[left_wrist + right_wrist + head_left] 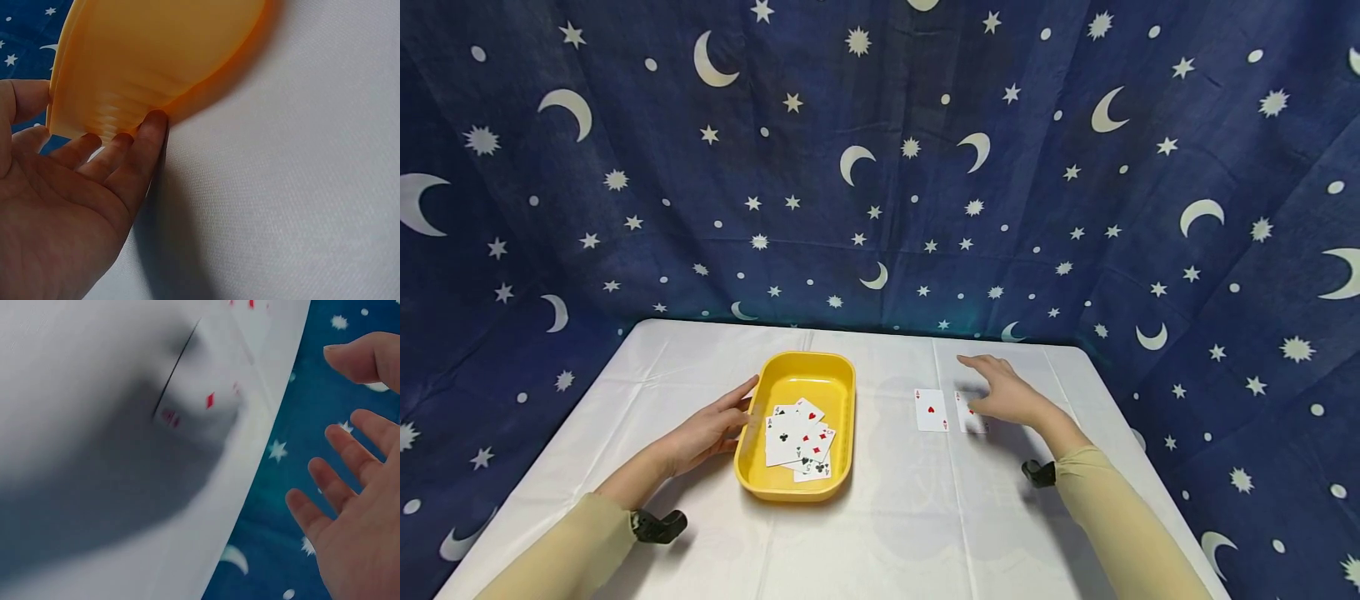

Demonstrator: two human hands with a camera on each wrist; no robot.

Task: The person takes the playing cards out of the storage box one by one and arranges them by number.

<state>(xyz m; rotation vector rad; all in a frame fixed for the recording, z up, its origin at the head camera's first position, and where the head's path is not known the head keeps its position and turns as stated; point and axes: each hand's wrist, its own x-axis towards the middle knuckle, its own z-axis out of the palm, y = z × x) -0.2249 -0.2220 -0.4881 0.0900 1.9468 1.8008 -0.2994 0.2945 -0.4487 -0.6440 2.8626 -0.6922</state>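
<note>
A yellow tray with several loose playing cards inside stands left of the table's middle. My left hand holds its left side, the thumb at the rim and the fingertips against the outer wall. On the right lie two face-up cards side by side, an ace of hearts and an ace of diamonds. Over the diamond card hovers my right hand, its fingers spread and nothing in them; it partly covers that card in the head view. Its shadow falls across the card in the right wrist view.
A white cloth covers the table. Behind and at both sides hangs a dark blue curtain with moons and stars, close to the table's far edge. Each wrist wears a black device, one seen at the left cuff.
</note>
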